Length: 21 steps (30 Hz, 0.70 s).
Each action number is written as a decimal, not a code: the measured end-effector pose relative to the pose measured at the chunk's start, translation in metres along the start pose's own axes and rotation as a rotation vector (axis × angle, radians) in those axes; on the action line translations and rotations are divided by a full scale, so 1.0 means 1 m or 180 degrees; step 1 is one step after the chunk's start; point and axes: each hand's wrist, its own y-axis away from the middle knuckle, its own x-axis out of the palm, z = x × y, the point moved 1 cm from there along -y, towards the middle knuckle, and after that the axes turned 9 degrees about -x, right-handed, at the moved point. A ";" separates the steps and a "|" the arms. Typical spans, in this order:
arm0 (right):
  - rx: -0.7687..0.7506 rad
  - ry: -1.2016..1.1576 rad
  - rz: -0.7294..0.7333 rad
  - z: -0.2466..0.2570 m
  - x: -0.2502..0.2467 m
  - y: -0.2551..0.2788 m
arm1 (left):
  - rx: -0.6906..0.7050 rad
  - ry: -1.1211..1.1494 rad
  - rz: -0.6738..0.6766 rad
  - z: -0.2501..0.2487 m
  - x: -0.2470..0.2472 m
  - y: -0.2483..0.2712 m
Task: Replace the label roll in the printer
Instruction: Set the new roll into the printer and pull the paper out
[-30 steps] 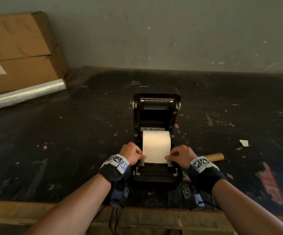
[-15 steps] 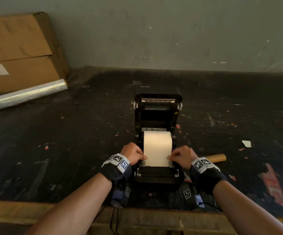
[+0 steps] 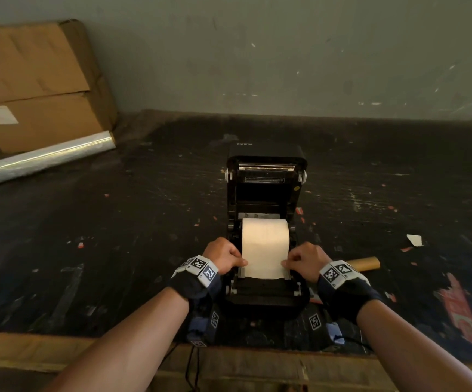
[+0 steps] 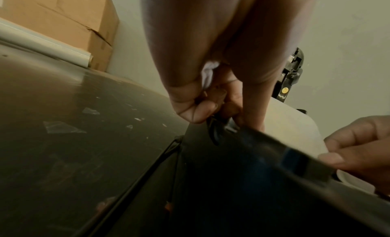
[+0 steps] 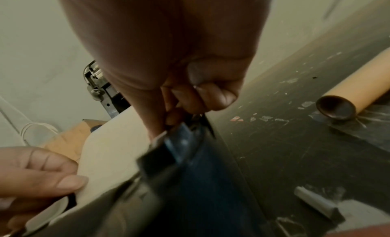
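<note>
While both hands work at its front: printer [image 3: 265, 193] sits lid-up on the dark worktop [image 3: 116, 250].
Label roll: the roll [image 3: 265, 244] lies in the open bay, its loose end drawn toward the front.
Left hand: the left hand [image 3: 223, 254] has curled fingers pinching the paper's left edge.
Right hand: the right hand [image 3: 304, 258] pinches the right edge.
Nearby: 1 cardboard tube [image 3: 366, 263] lies right of the printer; boxes [image 3: 37, 83] stand far left.

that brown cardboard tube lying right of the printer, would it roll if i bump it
Probably yes: the cardboard tube lies on its side on the flat table, so a sideways nudge would likely roll it. Its open end looks hollow, so it is likely light. Bare cardboard seems easy to grip, and squeezing hard might dent it.
</note>
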 end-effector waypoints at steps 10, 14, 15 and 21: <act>0.0058 -0.0092 0.0112 -0.002 -0.002 -0.004 | 0.0008 -0.0041 0.0144 0.000 -0.002 0.001; 0.0048 -0.0101 0.0223 -0.001 -0.001 -0.005 | 0.0003 -0.0163 0.0344 -0.003 -0.006 0.000; 0.0061 -0.0110 0.0238 -0.001 -0.002 -0.005 | -0.0006 -0.0162 0.0345 -0.003 -0.006 0.000; 0.0147 -0.0176 -0.0050 -0.007 0.000 -0.002 | -0.0097 0.0004 0.0089 0.002 0.000 -0.004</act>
